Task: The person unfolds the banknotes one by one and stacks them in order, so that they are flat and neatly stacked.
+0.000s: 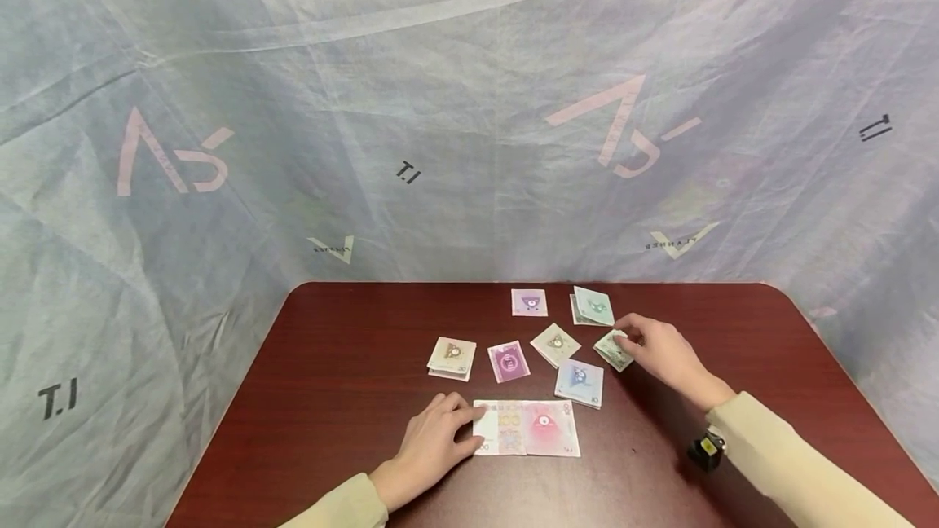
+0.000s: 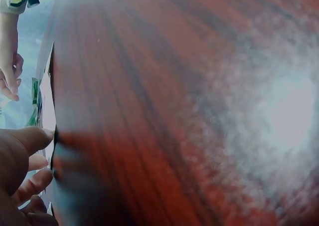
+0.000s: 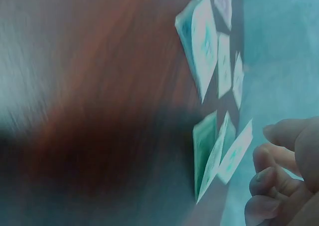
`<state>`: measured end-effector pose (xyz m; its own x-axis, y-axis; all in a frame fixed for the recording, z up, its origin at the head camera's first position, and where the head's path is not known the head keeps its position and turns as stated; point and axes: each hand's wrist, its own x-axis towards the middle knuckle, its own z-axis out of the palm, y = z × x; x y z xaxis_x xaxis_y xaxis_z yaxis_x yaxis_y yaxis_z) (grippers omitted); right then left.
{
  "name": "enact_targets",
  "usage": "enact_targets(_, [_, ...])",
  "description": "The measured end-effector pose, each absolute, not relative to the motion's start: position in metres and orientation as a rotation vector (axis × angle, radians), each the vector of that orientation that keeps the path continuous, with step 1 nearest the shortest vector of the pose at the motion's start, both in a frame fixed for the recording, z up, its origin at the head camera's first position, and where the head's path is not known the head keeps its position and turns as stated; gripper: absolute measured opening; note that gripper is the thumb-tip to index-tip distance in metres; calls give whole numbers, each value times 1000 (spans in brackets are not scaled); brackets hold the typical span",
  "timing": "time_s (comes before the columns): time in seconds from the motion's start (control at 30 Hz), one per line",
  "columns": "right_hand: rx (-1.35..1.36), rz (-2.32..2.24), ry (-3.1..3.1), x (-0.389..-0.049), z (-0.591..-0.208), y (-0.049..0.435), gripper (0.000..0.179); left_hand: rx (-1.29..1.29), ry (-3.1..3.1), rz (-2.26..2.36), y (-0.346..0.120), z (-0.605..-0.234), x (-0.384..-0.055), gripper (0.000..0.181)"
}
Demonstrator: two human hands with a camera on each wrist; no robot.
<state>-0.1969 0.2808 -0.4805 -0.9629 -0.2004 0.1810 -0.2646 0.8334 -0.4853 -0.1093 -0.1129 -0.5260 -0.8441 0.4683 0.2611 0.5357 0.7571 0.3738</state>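
Note:
In the head view, a pink play banknote [image 1: 552, 429] lies flat and creased down the middle near the front of the table. My left hand [image 1: 431, 440] rests at its left edge, thumb and fingertips touching the two corners. Beyond it to the right, my right hand [image 1: 669, 355] hovers by a folded dark green note [image 1: 610, 351]. The right wrist view shows those fingers [image 3: 264, 178] loosely bent, apart from the green folded note [image 3: 205, 146] and with nothing between them. A folded blue note [image 1: 579, 384] lies between the pink note and the dark green one.
Other folded notes lie around: a beige one [image 1: 451, 359] at left, a magenta one [image 1: 509, 361], a tan one [image 1: 556, 344], a purple one [image 1: 530, 302] and a light green one [image 1: 592, 306] at the back. A grey printed curtain [image 1: 469, 121] hangs behind the table [image 1: 337, 365].

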Motion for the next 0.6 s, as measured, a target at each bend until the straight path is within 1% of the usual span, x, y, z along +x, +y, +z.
enact_targets(0.27, [313,845,-2893,-229,-487,297,17,-797,-2824,-660,-114,-528,-111,38])
enact_targets(0.6, [271,866,-2943,-257,-496,299,24,-819,-2820,-663,-115,-527,-115,39])
